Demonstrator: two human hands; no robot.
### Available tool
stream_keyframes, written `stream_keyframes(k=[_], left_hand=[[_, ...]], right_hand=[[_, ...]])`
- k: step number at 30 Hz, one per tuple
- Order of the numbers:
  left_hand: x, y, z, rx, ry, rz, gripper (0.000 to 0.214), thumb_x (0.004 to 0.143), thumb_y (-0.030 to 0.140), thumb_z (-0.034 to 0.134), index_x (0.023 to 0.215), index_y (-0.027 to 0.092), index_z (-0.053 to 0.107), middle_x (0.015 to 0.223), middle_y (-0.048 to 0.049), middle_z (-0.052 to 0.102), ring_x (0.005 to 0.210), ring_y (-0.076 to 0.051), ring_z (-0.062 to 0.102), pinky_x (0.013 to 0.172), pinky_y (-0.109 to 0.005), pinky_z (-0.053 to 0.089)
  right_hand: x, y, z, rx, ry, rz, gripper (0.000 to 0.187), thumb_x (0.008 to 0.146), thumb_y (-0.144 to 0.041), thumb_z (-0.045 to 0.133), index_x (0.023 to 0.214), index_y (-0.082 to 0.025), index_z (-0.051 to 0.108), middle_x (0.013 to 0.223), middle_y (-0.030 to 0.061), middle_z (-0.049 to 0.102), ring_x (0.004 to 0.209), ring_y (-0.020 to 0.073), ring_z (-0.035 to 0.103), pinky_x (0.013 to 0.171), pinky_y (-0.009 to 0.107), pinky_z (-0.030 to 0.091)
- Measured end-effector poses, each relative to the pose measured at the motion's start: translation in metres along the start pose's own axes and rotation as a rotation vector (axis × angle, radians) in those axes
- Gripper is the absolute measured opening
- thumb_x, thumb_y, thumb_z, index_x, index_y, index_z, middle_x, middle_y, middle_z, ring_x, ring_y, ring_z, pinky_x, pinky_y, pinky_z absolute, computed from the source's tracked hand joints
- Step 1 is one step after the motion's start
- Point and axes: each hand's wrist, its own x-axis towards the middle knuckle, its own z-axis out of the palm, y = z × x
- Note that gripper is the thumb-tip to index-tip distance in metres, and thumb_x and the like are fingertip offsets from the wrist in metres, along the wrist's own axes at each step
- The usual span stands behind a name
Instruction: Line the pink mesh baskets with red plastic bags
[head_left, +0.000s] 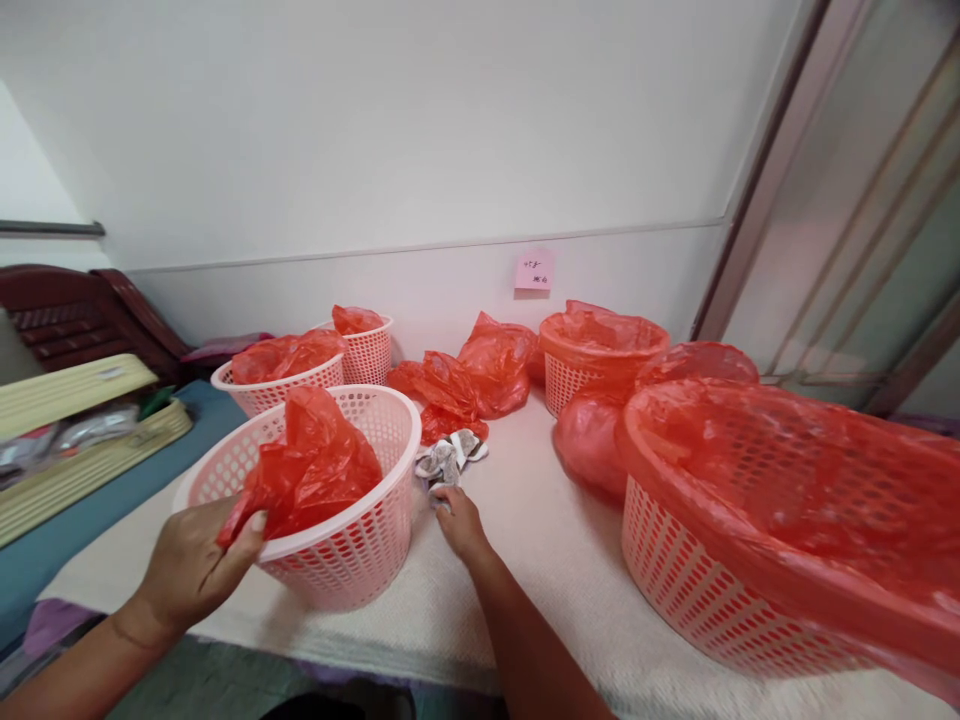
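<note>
My left hand (206,555) is closed on the edge of a red plastic bag (319,460), pinching it at the near rim of a pink plastic basket (397,500). The bag bunches up inside the basket, and whatever lies under it is hidden. To the right of this basket, my right hand (459,520) pinches the near end of a small bunch of grey-and-white cloth (448,458), which looks like socks. That bunch lies on the white table cover (517,560), just in front of crumpled red plastic bags (450,390).
Two more baskets, a wide one (240,390) and a taller one (371,352), stand behind left. At right are a bag-lined basket (566,385), a filled red bag (589,440) and a large lined basket (675,560). A pink note (534,270) hangs on the wall.
</note>
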Motion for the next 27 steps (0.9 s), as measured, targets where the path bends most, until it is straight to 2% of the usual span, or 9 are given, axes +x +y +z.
stream_keyframes(k=[4,10,16,27], left_hand=[[0.0,0.001,0.0,-0.006,0.0,-0.007,0.036,0.094,0.027,0.041,0.059,0.023,0.039,0.047,0.0061,0.042,0.04,-0.01,0.042,0.047,-0.026,0.03],[-0.005,0.002,0.0,-0.02,0.007,-0.045,0.035,0.094,0.028,0.043,0.059,0.023,0.04,0.049,0.0061,0.042,0.042,-0.01,0.042,0.048,-0.027,0.03],[-0.006,0.001,0.0,-0.022,0.004,-0.066,0.035,0.093,0.026,0.044,0.058,0.022,0.04,0.048,0.006,0.041,0.042,-0.01,0.042,0.048,-0.027,0.03],[-0.006,0.001,0.001,-0.013,0.006,-0.064,0.036,0.093,0.025,0.044,0.057,0.022,0.04,0.049,0.0054,0.04,0.043,-0.01,0.041,0.05,-0.027,0.029]], right_hand=[[-0.001,-0.006,-0.001,-0.013,0.057,0.046,0.023,0.082,-0.018,0.05,0.099,-0.019,0.066,0.081,0.0015,0.068,0.075,0.0156,0.064,0.07,0.023,0.046],[-0.009,-0.011,-0.003,-0.046,0.061,0.031,0.018,0.08,-0.016,0.051,0.09,-0.02,0.065,0.069,-0.0027,0.062,0.064,0.0133,0.058,0.061,0.021,0.039],[-0.013,-0.006,-0.005,-0.085,0.051,0.021,0.018,0.078,-0.01,0.047,0.081,-0.021,0.062,0.06,-0.0049,0.056,0.057,0.0136,0.054,0.056,0.021,0.034],[-0.011,-0.001,-0.004,-0.129,0.048,0.051,0.022,0.077,-0.008,0.047,0.085,-0.021,0.063,0.064,-0.0022,0.062,0.059,0.0153,0.057,0.057,0.021,0.035]])
